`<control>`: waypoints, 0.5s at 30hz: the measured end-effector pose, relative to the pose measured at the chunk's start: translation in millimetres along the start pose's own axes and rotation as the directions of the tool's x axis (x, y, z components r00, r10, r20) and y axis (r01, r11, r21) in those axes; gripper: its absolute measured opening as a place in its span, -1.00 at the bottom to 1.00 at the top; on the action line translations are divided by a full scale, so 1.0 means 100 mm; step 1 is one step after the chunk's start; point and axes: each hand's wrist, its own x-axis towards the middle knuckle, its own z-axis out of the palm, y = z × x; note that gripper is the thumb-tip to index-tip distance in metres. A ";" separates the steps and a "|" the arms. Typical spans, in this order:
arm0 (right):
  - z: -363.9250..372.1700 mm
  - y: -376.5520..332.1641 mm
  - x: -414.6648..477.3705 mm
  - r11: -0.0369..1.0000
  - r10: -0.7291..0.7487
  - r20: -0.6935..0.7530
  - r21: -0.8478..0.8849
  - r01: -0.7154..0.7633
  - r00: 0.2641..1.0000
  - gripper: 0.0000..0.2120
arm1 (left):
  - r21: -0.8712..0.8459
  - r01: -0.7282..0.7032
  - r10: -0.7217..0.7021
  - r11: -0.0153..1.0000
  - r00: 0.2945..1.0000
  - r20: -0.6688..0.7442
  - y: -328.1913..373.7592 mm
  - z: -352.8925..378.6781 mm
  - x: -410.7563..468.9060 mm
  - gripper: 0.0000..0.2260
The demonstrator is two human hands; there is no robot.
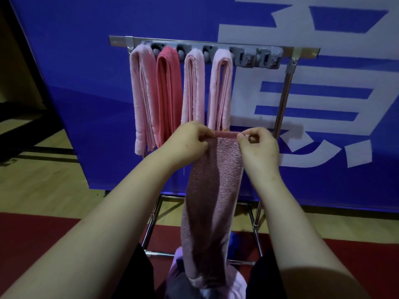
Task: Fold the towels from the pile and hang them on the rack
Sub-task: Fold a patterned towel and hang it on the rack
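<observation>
Holds the mauve towel (218, 190) by its top hem before the rack (287, 89), left grip (190, 139) and right grip (257, 145) each pinched on a corner, lower end trailing into the pile (237, 285) below. Likely handles as soft, light, limp; sags wherever unsupported. Calls for hold at hem corners, taut, when draping beside the hung towels (168, 93)

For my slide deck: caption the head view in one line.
Left hand and right hand pinch the top edge of a mauve towel before a metal rack holding four folded pink towels.
</observation>
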 end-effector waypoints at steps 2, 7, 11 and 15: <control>0.02 -0.02 -0.02 1.000 -0.028 0.010 0.012 0.028 1.000 -0.96 | -0.076 0.064 -0.068 0.995 0.996 -0.052 0.05 0.04 0.00 -0.69; 0.05 -0.05 -0.07 0.995 -0.098 0.063 0.018 0.097 0.993 -0.95 | -0.488 0.227 -0.253 0.843 0.967 0.014 0.25 0.08 -0.04 -0.71; 0.08 -0.08 -0.13 0.992 -0.117 0.103 0.065 0.111 0.988 -0.96 | -0.592 0.314 -0.314 0.742 0.943 0.107 0.28 0.12 -0.01 -0.81; 0.11 -0.07 -0.15 0.989 -0.102 0.107 0.114 0.090 0.989 -0.92 | -0.615 0.354 -0.331 0.705 0.931 0.155 0.26 0.16 0.00 -0.77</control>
